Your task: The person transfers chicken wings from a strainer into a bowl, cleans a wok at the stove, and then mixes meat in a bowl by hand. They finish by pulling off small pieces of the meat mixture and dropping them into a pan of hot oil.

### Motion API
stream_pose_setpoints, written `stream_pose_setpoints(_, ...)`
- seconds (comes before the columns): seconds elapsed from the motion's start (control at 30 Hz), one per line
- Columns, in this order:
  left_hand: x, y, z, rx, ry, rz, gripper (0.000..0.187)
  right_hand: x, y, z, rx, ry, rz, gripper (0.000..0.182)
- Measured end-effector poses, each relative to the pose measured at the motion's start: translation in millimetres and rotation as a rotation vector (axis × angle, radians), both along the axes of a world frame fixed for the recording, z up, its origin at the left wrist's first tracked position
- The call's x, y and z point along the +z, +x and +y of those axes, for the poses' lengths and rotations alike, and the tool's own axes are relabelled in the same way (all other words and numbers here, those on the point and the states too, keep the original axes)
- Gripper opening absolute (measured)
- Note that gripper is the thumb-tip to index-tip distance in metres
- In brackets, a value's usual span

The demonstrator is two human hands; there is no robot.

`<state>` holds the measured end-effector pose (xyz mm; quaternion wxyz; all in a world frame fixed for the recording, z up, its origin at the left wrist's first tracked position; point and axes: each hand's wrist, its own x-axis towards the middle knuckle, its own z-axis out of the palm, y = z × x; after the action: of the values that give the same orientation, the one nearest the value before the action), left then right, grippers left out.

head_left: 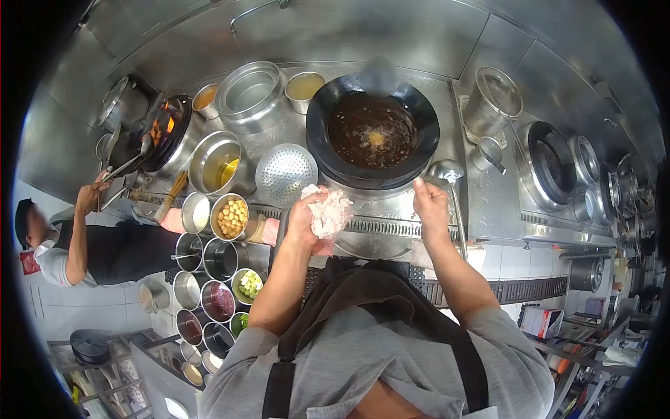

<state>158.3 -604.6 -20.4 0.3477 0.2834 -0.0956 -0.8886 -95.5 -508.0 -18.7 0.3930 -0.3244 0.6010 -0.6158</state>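
Note:
My left hand (301, 218) is wrapped around a wet clump of pale, coated raw meat (330, 213), held in front of the stove. To the right, my right hand (430, 204) is raised with its fingers curled together; whether a small piece is pinched in them is hidden. Beyond both hands sits a black wok (427, 133) of dark, bubbling oil (349, 143). A small light-brown piece (377, 139) fizzes at its middle. Beside my right hand rests a metal ladle (447, 170), its handle pointing toward me. A round perforated strainer (286, 172) lies left of the wok.
Metal pots, including one of yellow oil (225, 170), stand at left. Containers of yellowish cubes (231, 217) and cut green vegetables (248, 285) are near my left arm. A co-worker (91, 237) cooks at a flaming wok (167, 129). Another burner (551, 160) is at right.

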Motion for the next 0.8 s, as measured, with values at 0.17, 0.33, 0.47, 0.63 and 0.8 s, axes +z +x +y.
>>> stream_pose_setpoints(0.17, 15, -3, 7, 0.067, 0.054, 0.007, 0.012, -33, -20, -66, 0.039, 0.155, 0.47, 0.04)
stream_pose_setpoints(0.33, 20, 8, 10, 0.094, -0.016, 0.062, 0.017, -37, -27, -102, 0.188, 0.346, 0.57, 0.03)
stream_pose_setpoints(0.47, 12, 19, 11, 0.148, -0.073, -0.005, 0.02, -56, -33, -117, 0.172, 0.327, 0.972, 0.027)
stream_pose_setpoints(0.63, 17, 22, 18, 0.176, -0.053, 0.025, 0.025, -31, -35, -92, -0.154, 0.041, 0.923, 0.026)
stream_pose_setpoints(0.8, 24, 24, 21, 0.225, -0.102, 0.073, 0.035, 57, 8, 14, -0.151, -0.313, 0.302, 0.02)
